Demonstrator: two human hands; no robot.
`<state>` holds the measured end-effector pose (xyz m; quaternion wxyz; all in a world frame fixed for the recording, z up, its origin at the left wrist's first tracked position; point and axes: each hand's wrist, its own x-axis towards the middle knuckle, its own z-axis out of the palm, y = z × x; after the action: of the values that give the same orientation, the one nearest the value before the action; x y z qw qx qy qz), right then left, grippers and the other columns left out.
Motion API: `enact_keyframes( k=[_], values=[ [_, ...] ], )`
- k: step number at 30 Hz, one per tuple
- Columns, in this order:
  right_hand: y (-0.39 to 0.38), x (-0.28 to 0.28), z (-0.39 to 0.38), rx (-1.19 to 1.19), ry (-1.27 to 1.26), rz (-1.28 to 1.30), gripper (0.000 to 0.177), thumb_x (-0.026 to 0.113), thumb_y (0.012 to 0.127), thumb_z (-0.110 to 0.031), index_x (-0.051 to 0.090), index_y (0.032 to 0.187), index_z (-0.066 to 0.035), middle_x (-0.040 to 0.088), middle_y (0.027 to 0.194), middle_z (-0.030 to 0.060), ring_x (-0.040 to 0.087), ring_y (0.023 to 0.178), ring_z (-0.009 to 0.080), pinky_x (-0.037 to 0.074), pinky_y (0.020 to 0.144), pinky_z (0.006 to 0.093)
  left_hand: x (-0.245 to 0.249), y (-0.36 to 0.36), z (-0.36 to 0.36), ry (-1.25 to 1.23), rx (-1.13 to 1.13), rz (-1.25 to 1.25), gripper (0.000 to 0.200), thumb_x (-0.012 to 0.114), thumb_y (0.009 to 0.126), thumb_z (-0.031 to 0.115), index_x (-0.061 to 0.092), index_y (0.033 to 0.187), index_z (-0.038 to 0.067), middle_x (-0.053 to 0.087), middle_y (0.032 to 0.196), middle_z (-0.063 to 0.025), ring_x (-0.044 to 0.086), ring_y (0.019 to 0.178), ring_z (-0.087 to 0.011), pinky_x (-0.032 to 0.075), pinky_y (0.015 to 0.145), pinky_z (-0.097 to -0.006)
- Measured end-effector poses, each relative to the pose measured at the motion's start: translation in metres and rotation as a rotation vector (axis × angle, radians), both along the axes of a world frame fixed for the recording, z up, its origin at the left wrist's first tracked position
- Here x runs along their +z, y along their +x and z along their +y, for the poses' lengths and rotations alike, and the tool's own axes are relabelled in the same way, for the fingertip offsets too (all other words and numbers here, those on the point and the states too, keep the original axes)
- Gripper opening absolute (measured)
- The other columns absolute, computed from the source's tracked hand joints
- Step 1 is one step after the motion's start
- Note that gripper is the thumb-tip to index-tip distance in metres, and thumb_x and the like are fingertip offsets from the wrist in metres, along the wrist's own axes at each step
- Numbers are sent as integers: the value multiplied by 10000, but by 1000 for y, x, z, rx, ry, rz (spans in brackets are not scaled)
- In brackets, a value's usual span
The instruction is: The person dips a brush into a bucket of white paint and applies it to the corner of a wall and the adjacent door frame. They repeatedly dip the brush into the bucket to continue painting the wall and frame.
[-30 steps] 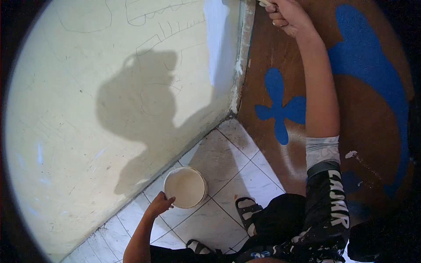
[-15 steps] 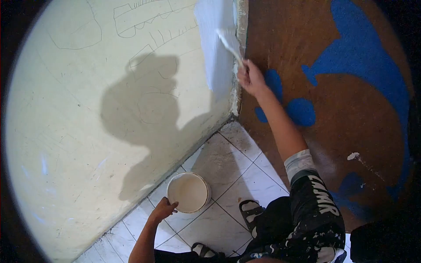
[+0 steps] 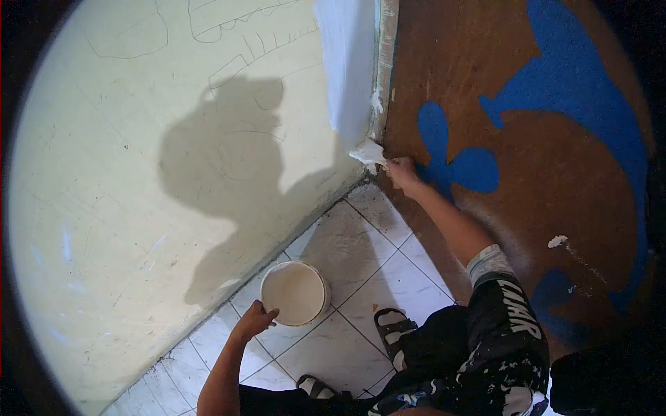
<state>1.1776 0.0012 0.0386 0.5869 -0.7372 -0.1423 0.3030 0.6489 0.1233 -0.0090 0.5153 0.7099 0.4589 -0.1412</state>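
Note:
My right hand (image 3: 402, 170) grips a paintbrush (image 3: 368, 154) loaded with white paint, its bristles pressed low on the cream wall (image 3: 139, 173) beside the corner. A fresh white painted strip (image 3: 345, 69) runs up the wall above the brush. My left hand (image 3: 254, 320) rests on the rim of a white paint bucket (image 3: 294, 293) that stands on the tiled floor (image 3: 361, 263) near the wall's foot.
Pencil outlines are drawn on the cream wall (image 3: 236, 48). The adjoining brown wall (image 3: 541, 139) bears blue painted shapes (image 3: 458, 159). My sandalled foot (image 3: 393, 328) and paint-spattered dark clothing (image 3: 485, 353) fill the lower right. My shadow falls on the cream wall.
My right hand has brought the brush down the corner, from high at the frame's top to the bottom of the wall. My left hand stays on the bucket.

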Motion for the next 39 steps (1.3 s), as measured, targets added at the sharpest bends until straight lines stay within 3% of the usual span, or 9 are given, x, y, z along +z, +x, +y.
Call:
enact_keyframes(
  k=[4, 8, 12, 21, 23, 25, 31, 35, 39],
  values=[
    [21, 43, 16, 109, -335, -260, 320, 579, 903, -277, 595, 743, -1, 509, 600, 58, 432, 428, 145, 308, 364, 325, 6, 4, -1, -30, -20, 11, 507, 625, 901, 340, 533, 1157, -87, 665, 973, -165, 688, 822, -235, 559, 675, -352],
    [24, 97, 36, 99, -323, -348, 319, 618, 861, -270, 590, 701, 5, 497, 555, 53, 447, 422, 149, 321, 367, 330, 1, 0, 1, -13, -16, 6, 497, 619, 906, 337, 549, 1148, -91, 668, 963, -160, 691, 810, -231, 556, 654, -340],
    [21, 164, 41, -18, -165, -698, 321, 682, 801, -279, 588, 685, 5, 528, 546, 59, 470, 425, 157, 347, 388, 332, -4, 0, 3, 4, -27, 16, 497, 619, 905, 328, 550, 1131, -109, 667, 952, -168, 689, 792, -231, 549, 633, -336],
    [38, 293, 10, -32, 168, -690, 302, 596, 908, -285, 635, 812, -2, 534, 641, 16, 426, 486, 93, 339, 420, 256, 5, 4, -1, 56, -40, 17, 467, 618, 902, 316, 571, 1053, -124, 668, 922, -186, 690, 775, -235, 542, 609, -334],
    [20, 318, 0, -76, 217, -695, 290, 579, 919, -281, 639, 829, -12, 534, 647, 8, 421, 484, 82, 344, 426, 240, 16, 8, -4, 8, -25, 6, 563, 642, 883, 307, 453, 1096, -179, 647, 969, -251, 687, 770, -253, 547, 690, -354],
    [-14, 334, -6, -81, 472, -470, 277, 407, 979, -213, 583, 865, -32, 426, 606, -43, 307, 440, 58, 258, 382, 232, 16, 9, -2, -6, -30, 6, 561, 642, 883, 309, 451, 1092, -176, 644, 977, -252, 686, 774, -253, 546, 690, -353],
    [-12, 202, 45, -115, 562, -327, 270, 501, 957, -299, 638, 880, -80, 502, 643, -23, 411, 468, 63, 349, 417, 220, 0, 0, 3, -34, -25, -30, 543, 637, 888, 306, 441, 1086, -160, 636, 985, -246, 683, 783, -250, 541, 689, -350],
    [5, 48, 56, 114, 711, 190, 315, 457, 980, -359, 578, 855, -97, 421, 561, -24, 383, 429, 62, 322, 377, 237, 10, 8, -1, 3, -11, 5, 538, 622, 896, 315, 445, 1085, -156, 637, 960, -230, 678, 770, -244, 532, 676, -353],
    [-7, -48, 20, -13, 371, 305, 293, 509, 959, -345, 511, 787, -108, 407, 552, -29, 346, 400, 76, 285, 358, 250, 11, 10, 6, -66, -73, -1, 542, 617, 898, 337, 455, 1072, -151, 636, 940, -221, 674, 766, -239, 527, 669, -348]
  ],
)
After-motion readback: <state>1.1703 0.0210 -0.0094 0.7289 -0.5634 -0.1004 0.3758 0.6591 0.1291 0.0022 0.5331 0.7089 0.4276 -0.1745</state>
